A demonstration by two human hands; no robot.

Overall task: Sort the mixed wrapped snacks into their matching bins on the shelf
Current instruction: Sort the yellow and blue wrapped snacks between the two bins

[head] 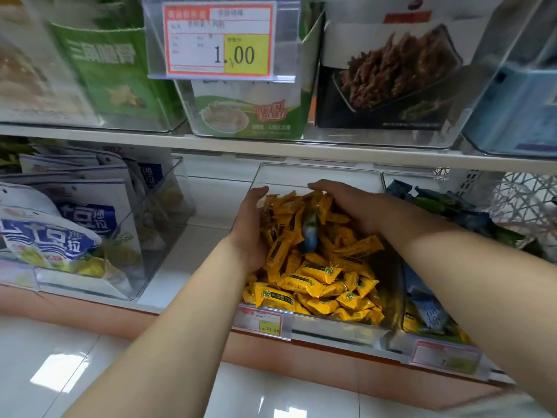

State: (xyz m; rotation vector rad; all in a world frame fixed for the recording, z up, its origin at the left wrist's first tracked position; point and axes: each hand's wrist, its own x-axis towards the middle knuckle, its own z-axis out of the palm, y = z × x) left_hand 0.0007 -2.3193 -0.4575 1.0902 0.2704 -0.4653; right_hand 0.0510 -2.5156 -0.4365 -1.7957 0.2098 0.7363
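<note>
**Both hands in the yellow snack bin**

A red-bordered price tag [218,40] on the shelf above reads "1.00" on its yellow patch; its other print is blurred. The smaller tag [262,322] on the front of the clear bin [316,173] is too blurred to read. That bin, on the lower shelf, is heaped with yellow wrapped snacks [313,279], small pillow packs with dark labels and round green emblems. One blue-wrapped snack [310,233] stands among them near the top. The left hand [250,224] presses the heap's left side with straight fingers. The right hand [346,203] lies spread over the top, gripping nothing visible.
</note>
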